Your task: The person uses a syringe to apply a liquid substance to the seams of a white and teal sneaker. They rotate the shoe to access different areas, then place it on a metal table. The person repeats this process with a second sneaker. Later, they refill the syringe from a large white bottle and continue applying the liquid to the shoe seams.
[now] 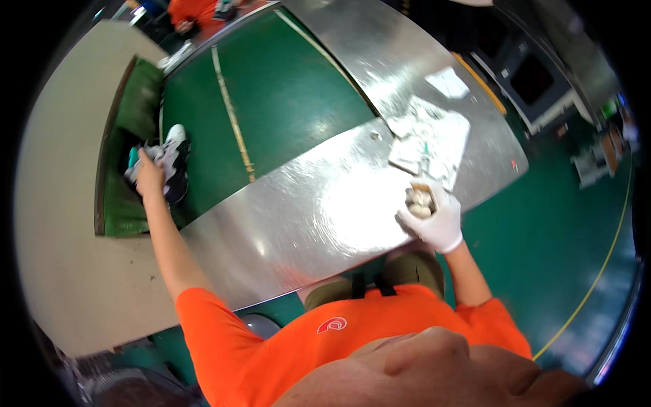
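At the far left my bare left hand (150, 176) reaches out with its fingers closed on a black, white and grey sneaker (178, 166). A teal patch (133, 157) shows just beside the fingers; whether it belongs to the same shoe I cannot tell. My right hand (439, 220), in a white glove, curls round a small brown container (426, 188) with whitish rounded lumps (420, 203) in its opening. This hand is over the near edge of the metal table, close to a stack of crumpled white paper or cloth (444, 139).
A green conveyor belt (278, 102) with pale lines runs beyond the metal table (305, 203). A green padded holder (135, 102) stands by the sneaker on a beige tabletop (61, 169). Another person in orange (196, 10) is at the far end. A grey machine (532, 78) stands at the right.
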A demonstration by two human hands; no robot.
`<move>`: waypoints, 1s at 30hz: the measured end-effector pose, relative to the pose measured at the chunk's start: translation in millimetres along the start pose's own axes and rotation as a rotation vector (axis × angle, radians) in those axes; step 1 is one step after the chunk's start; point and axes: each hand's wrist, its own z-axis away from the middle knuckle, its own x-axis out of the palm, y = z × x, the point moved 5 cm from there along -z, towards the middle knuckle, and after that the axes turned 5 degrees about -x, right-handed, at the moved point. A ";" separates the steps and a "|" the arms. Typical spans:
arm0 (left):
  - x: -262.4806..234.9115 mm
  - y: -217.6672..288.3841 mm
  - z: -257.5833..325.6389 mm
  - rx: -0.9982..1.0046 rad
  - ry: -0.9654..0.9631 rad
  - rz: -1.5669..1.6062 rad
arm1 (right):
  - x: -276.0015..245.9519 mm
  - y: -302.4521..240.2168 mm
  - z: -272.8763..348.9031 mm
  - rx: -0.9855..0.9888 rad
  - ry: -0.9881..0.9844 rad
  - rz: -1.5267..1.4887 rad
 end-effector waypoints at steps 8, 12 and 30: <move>-8.1 81.8 97.6 0.377 0.352 -0.057 | 5.5 -2.4 -4.7 0.112 -0.065 -0.157; 31.0 113.6 140.2 0.414 0.114 0.328 | 8.4 -3.1 -2.0 0.124 -0.049 -0.177; 28.0 106.8 143.4 0.309 0.035 0.583 | 6.8 -10.7 4.2 -0.195 0.223 0.183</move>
